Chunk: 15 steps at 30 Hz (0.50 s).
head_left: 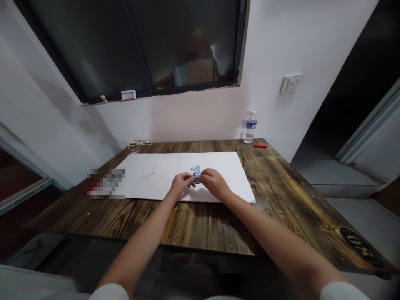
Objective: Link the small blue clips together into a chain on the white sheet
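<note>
My left hand (181,182) and my right hand (213,182) meet over a large white sheet (150,179) lying on a dark wooden table (281,196). Both hands have their fingers pinched together on a small blue piece (197,179) between them. Several more small blue and white pieces (195,169) lie on the sheet just beyond my fingertips. A thin pencil-like mark with three branches (154,171) shows on the sheet to the left.
A clear water bottle (250,127) stands at the table's far edge by the wall, with a red pen (260,146) beside it. A coiled white cord (139,144) lies at the far left. A blurred patch (106,183) sits by the sheet's left end. A wall socket (290,83) is above.
</note>
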Each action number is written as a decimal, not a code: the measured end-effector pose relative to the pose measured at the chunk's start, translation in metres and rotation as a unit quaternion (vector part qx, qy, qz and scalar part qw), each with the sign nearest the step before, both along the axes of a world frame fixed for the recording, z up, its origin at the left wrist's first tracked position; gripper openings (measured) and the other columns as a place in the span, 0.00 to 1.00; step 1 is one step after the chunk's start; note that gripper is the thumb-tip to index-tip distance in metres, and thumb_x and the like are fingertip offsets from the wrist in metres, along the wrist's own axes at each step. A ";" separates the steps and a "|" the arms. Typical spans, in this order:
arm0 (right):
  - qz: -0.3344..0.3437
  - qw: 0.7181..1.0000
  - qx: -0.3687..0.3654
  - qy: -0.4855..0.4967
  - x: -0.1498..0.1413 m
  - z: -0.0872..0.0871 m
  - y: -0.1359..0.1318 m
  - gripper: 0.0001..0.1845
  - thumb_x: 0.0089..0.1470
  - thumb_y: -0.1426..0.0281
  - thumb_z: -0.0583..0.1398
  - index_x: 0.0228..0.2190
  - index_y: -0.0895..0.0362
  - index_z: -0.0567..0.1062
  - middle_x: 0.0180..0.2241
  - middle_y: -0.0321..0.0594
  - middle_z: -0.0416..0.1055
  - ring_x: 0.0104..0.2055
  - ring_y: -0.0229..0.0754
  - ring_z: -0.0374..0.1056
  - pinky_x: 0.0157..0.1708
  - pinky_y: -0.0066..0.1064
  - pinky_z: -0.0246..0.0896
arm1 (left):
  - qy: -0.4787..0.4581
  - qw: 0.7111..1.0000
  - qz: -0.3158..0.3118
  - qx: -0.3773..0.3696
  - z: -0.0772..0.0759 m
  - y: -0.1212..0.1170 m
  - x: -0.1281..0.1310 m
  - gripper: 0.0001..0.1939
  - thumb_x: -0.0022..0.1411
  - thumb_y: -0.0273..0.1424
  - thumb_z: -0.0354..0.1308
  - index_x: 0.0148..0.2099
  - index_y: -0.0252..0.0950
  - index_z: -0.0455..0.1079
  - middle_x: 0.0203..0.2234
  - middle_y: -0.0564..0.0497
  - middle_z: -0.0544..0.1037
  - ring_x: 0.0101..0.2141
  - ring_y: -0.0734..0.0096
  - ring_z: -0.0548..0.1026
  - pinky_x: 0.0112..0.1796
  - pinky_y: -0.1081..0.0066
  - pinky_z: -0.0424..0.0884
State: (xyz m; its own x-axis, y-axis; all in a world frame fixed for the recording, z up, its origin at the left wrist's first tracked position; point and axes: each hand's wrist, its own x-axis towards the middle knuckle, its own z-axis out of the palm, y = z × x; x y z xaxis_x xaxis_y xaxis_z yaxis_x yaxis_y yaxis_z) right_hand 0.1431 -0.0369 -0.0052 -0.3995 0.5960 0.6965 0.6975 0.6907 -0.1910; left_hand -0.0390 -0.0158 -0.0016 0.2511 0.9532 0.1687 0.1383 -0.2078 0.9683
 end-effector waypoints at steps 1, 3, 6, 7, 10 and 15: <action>0.003 1.000 -0.014 -0.015 0.000 0.000 0.000 0.18 0.62 0.67 0.49 0.32 0.58 0.78 0.35 0.45 0.72 0.36 0.41 0.64 0.40 0.33 0.57 | -0.002 1.000 -0.002 -0.001 0.000 0.000 0.000 0.17 0.47 0.44 0.64 0.28 0.34 0.71 0.17 0.51 0.74 0.20 0.71 0.73 0.24 0.73 0.63; 0.006 0.999 -0.031 -0.032 -0.001 0.001 -0.001 0.18 0.62 0.67 0.49 0.34 0.57 0.78 0.36 0.46 0.71 0.38 0.42 0.64 0.41 0.33 0.56 | -0.007 1.000 0.001 -0.006 -0.001 0.001 0.000 0.18 0.47 0.45 0.64 0.29 0.34 0.71 0.18 0.51 0.75 0.21 0.70 0.73 0.25 0.73 0.63; 0.014 0.999 -0.032 -0.036 -0.001 0.001 -0.001 0.17 0.62 0.66 0.50 0.33 0.57 0.78 0.36 0.46 0.71 0.38 0.42 0.64 0.41 0.33 0.56 | -0.024 1.000 0.006 -0.017 -0.001 0.000 0.000 0.19 0.46 0.46 0.65 0.30 0.34 0.70 0.20 0.50 0.76 0.22 0.69 0.74 0.24 0.73 0.64; 0.019 0.999 -0.028 -0.036 0.000 0.001 -0.001 0.17 0.62 0.66 0.50 0.34 0.57 0.78 0.36 0.46 0.72 0.38 0.42 0.64 0.41 0.33 0.56 | -0.028 0.999 0.004 -0.019 -0.001 0.000 0.001 0.19 0.45 0.46 0.65 0.29 0.34 0.70 0.20 0.50 0.76 0.22 0.69 0.74 0.24 0.73 0.64; 0.040 0.998 -0.013 -0.037 0.000 0.001 -0.001 0.16 0.62 0.67 0.50 0.35 0.55 0.78 0.37 0.45 0.72 0.39 0.41 0.63 0.42 0.33 0.56 | -0.036 0.999 -0.009 -0.017 0.001 -0.002 0.002 0.18 0.46 0.44 0.65 0.28 0.34 0.70 0.19 0.50 0.75 0.21 0.70 0.74 0.23 0.74 0.64; 0.054 0.998 -0.010 -0.020 0.000 0.002 -0.001 0.15 0.62 0.65 0.52 0.36 0.55 0.77 0.39 0.44 0.73 0.41 0.42 0.63 0.44 0.34 0.56 | -0.051 0.998 0.022 -0.012 0.000 -0.001 0.002 0.17 0.46 0.42 0.65 0.29 0.33 0.70 0.17 0.52 0.74 0.19 0.73 0.73 0.22 0.75 0.62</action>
